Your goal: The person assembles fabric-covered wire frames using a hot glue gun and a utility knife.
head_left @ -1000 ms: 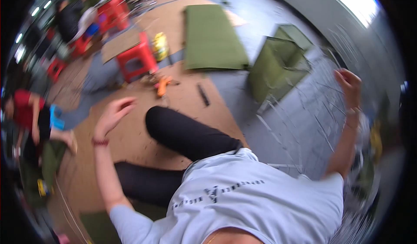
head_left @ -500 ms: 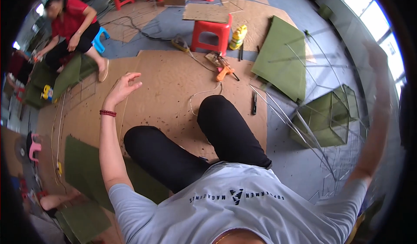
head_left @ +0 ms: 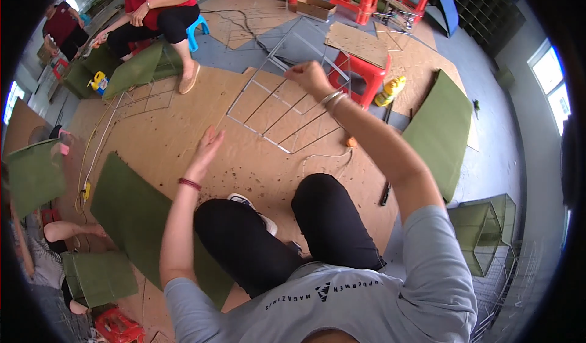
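Note:
My right hand (head_left: 308,77) is closed on a thin metal wire frame (head_left: 262,134) with parallel cross rods, held up over the brown cardboard in front of my knees. To the left, my left hand (head_left: 207,152) is apart from the frame, fingers stretched out, holding nothing. Beyond and partly behind the frame is a red stool (head_left: 366,77) with a cardboard piece (head_left: 357,43) on top. A small orange tool (head_left: 351,142) with a pale cord lies under the frame's near right corner, mostly hidden.
Green panels (head_left: 436,135) lie right and a green sheet (head_left: 131,212) left. A green box-shaped piece (head_left: 482,233) stands at right. A yellow bottle (head_left: 390,91) is beside the stool. One co-worker (head_left: 162,7) sits far left; others are at the left edge.
My right hand has swung from the far right to the front centre, bringing in the wire frame. My left hand has shifted right and nearer. The whole view has turned rightward.

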Available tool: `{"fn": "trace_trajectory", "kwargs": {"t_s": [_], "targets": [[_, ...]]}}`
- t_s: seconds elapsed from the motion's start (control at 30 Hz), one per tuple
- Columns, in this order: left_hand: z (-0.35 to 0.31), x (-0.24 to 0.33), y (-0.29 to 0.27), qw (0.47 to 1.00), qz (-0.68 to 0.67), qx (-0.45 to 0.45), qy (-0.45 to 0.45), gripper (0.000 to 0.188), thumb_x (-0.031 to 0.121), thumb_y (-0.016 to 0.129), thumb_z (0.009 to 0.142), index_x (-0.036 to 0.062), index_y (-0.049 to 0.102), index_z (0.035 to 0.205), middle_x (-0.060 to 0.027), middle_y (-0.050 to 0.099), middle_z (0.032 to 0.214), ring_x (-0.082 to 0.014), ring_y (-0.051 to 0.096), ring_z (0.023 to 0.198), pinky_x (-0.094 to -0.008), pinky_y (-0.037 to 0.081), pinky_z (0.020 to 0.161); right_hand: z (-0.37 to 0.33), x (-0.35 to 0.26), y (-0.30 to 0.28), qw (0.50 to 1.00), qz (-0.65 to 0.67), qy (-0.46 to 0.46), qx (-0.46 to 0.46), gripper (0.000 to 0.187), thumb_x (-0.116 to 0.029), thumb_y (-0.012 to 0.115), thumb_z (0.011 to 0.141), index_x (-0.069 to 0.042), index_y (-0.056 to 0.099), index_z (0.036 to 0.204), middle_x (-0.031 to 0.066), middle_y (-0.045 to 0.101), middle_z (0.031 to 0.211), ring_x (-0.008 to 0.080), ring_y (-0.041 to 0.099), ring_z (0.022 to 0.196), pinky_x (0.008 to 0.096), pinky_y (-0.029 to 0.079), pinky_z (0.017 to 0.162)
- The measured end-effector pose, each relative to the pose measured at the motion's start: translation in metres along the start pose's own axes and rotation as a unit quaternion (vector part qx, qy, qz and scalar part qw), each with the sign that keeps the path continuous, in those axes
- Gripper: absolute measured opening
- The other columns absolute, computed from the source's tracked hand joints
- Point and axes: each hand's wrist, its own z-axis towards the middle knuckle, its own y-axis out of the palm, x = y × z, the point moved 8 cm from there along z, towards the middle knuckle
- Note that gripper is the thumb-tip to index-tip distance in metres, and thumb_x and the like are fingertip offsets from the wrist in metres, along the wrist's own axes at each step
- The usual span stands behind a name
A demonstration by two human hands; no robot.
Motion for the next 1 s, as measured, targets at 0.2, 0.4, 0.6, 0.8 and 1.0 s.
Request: {"fn": "trace_trajectory", "kwargs": {"t_s": [0.2, 0.4, 0.6, 0.8, 1.0], "targets": [[0.04, -0.068, 0.006, 0.988, -0.131, -0.002, -0.087, 0.111, 0.072, 0.048, 0.075, 0.0003, -0.004, 0.141, -0.0207, 0.003, 0.148, -0.0305, 0.012, 0.137, -0.0541, 0.021, 0.104, -0.032, 0.006, 0.158, 0.987, 0.04, 0.009, -0.155, 0.023, -0.016, 0.068, 0.074, -0.001, 0.068, 0.091, 0.017, 0.067, 0.083, 0.0273, 0.065, 0.074, 0.0338, 0.051, 0.069], [0.039, -0.186, -0.023, 0.818, -0.455, 0.157, -0.315, 0.074, 0.055, 0.053, 0.083, 0.0061, 0.03, 0.133, -0.017, 0.036, 0.134, -0.0275, 0.039, 0.122, -0.0477, 0.038, 0.095, -0.042, -0.055, 0.191, 0.961, -0.02, -0.178, -0.212, 0.038, -0.02, 0.066, 0.077, -0.001, 0.058, 0.109, 0.0193, 0.063, 0.1, 0.0303, 0.063, 0.086, 0.0365, 0.05, 0.08], [0.052, -0.194, -0.014, 0.879, -0.434, 0.085, -0.176, 0.017, 0.024, 0.045, 0.094, 0.0108, 0.054, 0.099, -0.0052, 0.062, 0.097, -0.0171, 0.059, 0.094, -0.0363, 0.047, 0.083, 0.021, 0.103, 0.14, 0.95, -0.247, -0.101, -0.161, 0.05, -0.045, 0.047, 0.088, -0.005, 0.048, 0.118, 0.0159, 0.056, 0.114, 0.027, 0.037, 0.125, 0.0446, 0.029, 0.1], [0.088, -0.195, -0.061, 0.908, -0.375, 0.093, -0.159, 0.021, 0.022, 0.05, 0.092, 0.0085, 0.051, 0.107, -0.0102, 0.059, 0.11, -0.021, 0.056, 0.104, -0.0383, 0.047, 0.087, -0.043, 0.152, 0.155, 0.889, -0.299, 0.011, -0.347, 0.049, -0.042, 0.057, 0.083, -0.005, 0.052, 0.115, 0.0155, 0.064, 0.095, 0.0343, 0.058, 0.097, 0.0441, 0.044, 0.082], [0.135, -0.136, -0.092, 0.971, -0.05, 0.228, -0.045, 0.049, 0.029, 0.056, 0.087, 0.0005, 0.045, 0.125, -0.0158, 0.047, 0.128, -0.0303, 0.046, 0.118, -0.0421, 0.038, 0.096, -0.095, 0.098, 0.115, 0.968, -0.019, -0.159, -0.191, 0.026, -0.023, 0.059, 0.082, -0.003, 0.057, 0.1, 0.0154, 0.064, 0.085, 0.0355, 0.06, 0.08, 0.0414, 0.048, 0.073]]}}
